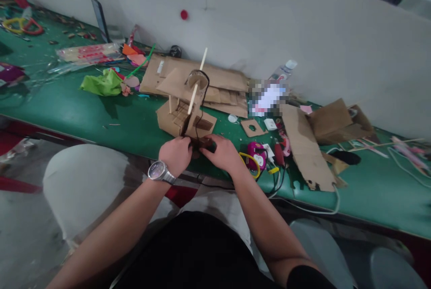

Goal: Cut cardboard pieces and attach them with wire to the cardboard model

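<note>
A cardboard model [170, 120] stands near the front edge of the green table, partly box-shaped, with a tall cardboard arm. Through the round top of that arm runs a pale wooden stick [198, 80], tilted to the right. A dark cord [208, 83] loops over the top and hangs down toward my fingers. My left hand [177, 154], below a metal wristwatch [158, 171], is closed at the model's near left side. At the near right side, my right hand [219, 151] pinches at its low edge with bent fingers. The fingertips are partly hidden, and the small parts between them are unclear.
Flattened cardboard [232, 80] lies behind the model. Right of my right hand are a purple glue-gun-like tool [257, 154], yellow-handled scissors [247, 165] and a long cardboard strip [308, 145]. A green crumpled sheet [103, 83] sits left. A phone [100, 19] leans on the wall.
</note>
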The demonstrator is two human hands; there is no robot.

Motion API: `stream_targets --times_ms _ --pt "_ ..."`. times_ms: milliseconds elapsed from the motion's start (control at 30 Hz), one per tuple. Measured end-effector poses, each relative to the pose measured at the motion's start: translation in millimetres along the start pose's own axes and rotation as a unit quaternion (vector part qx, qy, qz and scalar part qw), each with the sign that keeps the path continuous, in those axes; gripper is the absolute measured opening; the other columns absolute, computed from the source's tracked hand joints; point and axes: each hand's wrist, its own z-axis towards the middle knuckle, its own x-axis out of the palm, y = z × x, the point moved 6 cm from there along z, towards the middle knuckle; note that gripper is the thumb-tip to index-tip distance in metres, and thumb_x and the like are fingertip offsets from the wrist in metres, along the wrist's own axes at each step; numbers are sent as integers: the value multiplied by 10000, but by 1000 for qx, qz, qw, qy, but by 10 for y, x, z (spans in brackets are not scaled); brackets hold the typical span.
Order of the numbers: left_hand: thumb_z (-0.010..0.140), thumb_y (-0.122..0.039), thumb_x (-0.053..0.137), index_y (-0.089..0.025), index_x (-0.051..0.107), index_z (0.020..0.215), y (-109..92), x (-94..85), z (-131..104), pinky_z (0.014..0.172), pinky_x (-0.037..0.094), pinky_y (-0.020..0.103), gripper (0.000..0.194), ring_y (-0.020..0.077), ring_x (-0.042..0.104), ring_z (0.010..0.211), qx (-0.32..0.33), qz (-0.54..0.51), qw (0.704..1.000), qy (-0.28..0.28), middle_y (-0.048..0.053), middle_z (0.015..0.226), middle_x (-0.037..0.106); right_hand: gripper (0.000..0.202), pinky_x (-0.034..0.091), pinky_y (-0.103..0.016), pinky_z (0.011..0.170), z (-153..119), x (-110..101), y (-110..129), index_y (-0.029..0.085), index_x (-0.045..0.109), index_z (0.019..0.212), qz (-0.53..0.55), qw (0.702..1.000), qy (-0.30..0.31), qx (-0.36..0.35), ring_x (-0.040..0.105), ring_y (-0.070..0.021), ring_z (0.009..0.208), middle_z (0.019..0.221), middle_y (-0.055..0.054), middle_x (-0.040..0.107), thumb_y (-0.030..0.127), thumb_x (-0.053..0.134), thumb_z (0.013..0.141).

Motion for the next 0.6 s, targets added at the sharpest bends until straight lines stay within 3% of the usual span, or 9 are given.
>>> stream_targets --times_ms 133,267,367,600 --pt "956 -233 566 -202 740 964 -21 26 -4 648 427 368 177 311 733 833 10 -8 1000 -6 138 985 784 356 576 -418 936 -21 73 52 217 737 1190 -6 1000 9 5 747 -303 1064 1144 -118 798 349 843 877" --pt "948 -234 588 -209 733 954 -33 28 -4 651 427 369 147 310 732 861 29 -17 999 -18 123 1009 781 251 577 -374 860 -14 124 33 221 768 1131 -46 999 11 26 763 -290 1005 1087 -111 815 278 811 890" --pt "956 -251 597 -211 736 956 -36 42 -1 676 447 372 145 306 728 877 35 -22 999 -15 125 1023 775 111 559 -345 786 -14 120 -15 231 799 1015 -72 996 6 48 771 -276 927 1007 -98 827 234 732 926" --pt "966 -260 607 -211 741 962 -71 59 -7 705 474 371 143 288 718 895 44 -26 999 -15 115 1027 764 82 520 -319 763 -57 58 18 230 773 908 -66 997 -3 45 742 -247 875 917 -70 808 232 692 920"
